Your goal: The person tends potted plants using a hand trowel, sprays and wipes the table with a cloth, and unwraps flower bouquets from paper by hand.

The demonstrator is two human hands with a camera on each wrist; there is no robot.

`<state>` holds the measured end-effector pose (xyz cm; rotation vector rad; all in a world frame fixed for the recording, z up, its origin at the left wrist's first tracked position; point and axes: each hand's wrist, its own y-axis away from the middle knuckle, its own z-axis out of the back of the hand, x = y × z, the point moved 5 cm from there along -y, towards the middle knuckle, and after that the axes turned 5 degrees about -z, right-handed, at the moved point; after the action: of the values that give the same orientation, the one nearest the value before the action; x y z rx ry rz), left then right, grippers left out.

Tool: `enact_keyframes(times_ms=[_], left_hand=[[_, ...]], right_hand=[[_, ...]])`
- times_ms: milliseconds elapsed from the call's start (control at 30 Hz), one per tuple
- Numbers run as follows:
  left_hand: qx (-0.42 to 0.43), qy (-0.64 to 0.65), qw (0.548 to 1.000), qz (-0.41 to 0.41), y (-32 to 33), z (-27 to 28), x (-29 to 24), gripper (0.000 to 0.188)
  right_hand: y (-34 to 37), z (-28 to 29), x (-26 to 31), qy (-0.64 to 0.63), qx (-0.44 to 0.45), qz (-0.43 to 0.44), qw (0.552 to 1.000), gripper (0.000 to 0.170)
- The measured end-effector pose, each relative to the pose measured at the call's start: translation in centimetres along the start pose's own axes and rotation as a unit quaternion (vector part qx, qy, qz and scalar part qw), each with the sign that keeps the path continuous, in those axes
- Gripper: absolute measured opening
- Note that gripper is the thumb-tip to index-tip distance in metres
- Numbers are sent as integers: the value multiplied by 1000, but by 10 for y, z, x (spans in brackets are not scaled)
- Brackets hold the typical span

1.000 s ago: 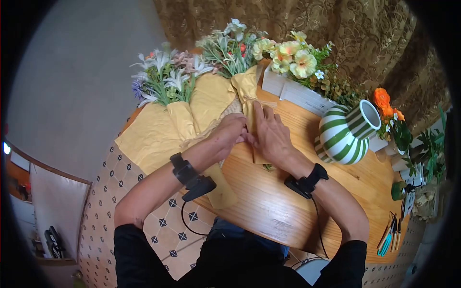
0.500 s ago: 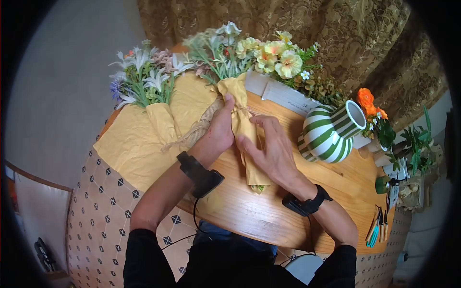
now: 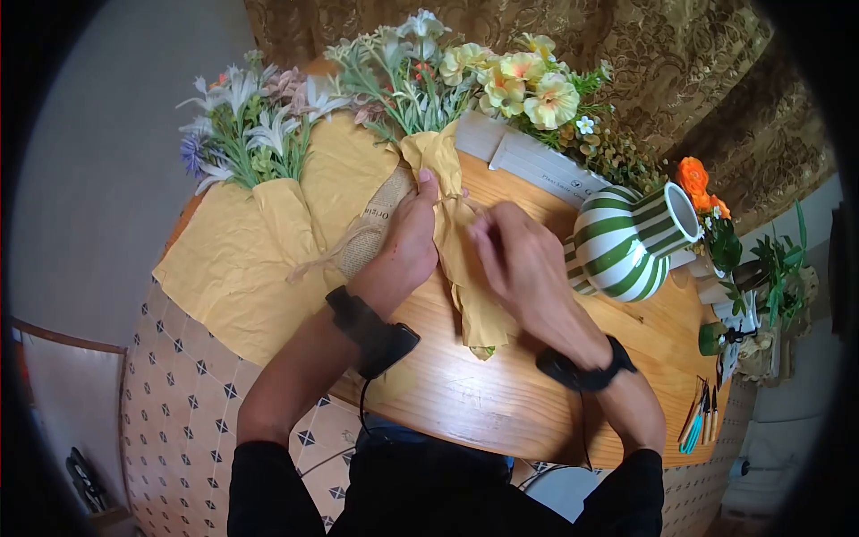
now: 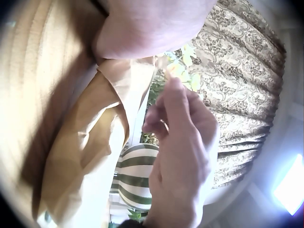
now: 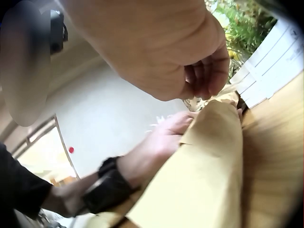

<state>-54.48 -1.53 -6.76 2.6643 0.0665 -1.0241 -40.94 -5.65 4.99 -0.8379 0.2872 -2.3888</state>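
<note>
A bouquet in yellow kraft paper (image 3: 470, 295) lies on the wooden table, green stem ends poking out of its near end. Pale flowers with green leaves (image 3: 431, 109) spread from the other end. Round its narrow neck runs a thin twine (image 3: 458, 202). My left hand (image 3: 413, 234) grips the neck from the left, thumb up along the paper. On the other side, my right hand (image 3: 528, 259) has its fingers curled, thumb and forefinger pinching the twine's end close to the neck. In the right wrist view, the wrapped paper (image 5: 199, 166) widens towards the camera.
A second wrapped bouquet (image 3: 242, 259) lies left, beside burlap ribbon (image 3: 362, 249). A green-striped white vase (image 3: 626, 242) stands right of my right hand. Behind are a white planter box (image 3: 537, 170) and yellow flowers (image 3: 550, 100). Hand tools (image 3: 698, 416) lie at the right edge.
The left hand has moved from the twine area to grip the neck. The right hand, earlier flat on the paper, has lifted and curled its fingers at the twine.
</note>
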Motion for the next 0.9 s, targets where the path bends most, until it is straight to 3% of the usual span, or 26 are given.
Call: enact_keyframes(times_ms=[33, 100, 167, 233, 267, 367, 400, 467, 600, 700, 767, 900], left_hand=[[9, -1, 1000, 7, 3, -2, 0, 50], [16, 2, 1000, 16, 5, -3, 1, 51], [-1, -3, 1000, 27, 6, -6, 0, 55], [-4, 7, 999, 34, 13, -11, -2, 56], [-8, 17, 999, 39, 15, -14, -4, 57], [27, 54, 997, 44, 4, -6, 2, 58], [27, 51, 997, 43, 4, -6, 3, 58], [-10, 41, 999, 16, 1, -4, 5, 51], [45, 65, 997, -16, 6, -9, 4, 46], [29, 22, 999, 17, 13, -10, -3, 44], [3, 43, 998, 41, 12, -10, 0, 43], [42, 41, 998, 30, 6, -3, 1, 42]], right_hand=[[9, 8, 4, 2, 6, 1, 1000, 13], [28, 17, 13, -152, 79, -14, 985, 14], [33, 19, 18, -139, 105, -22, 984, 10], [26, 27, 22, -17, -42, 72, 996, 8], [14, 24, 16, 46, -75, 87, 992, 6], [-22, 9, -6, 112, -40, 72, 990, 8], [-31, 3, -15, 111, -43, 72, 990, 8], [-44, -14, -22, 59, 42, 109, 991, 11], [-47, -9, -2, -24, 15, 134, 991, 15], [-45, -9, 13, 34, 49, 171, 983, 20], [-53, -26, 4, 160, 107, 175, 966, 11], [-60, -41, 19, 288, 96, 205, 930, 13]])
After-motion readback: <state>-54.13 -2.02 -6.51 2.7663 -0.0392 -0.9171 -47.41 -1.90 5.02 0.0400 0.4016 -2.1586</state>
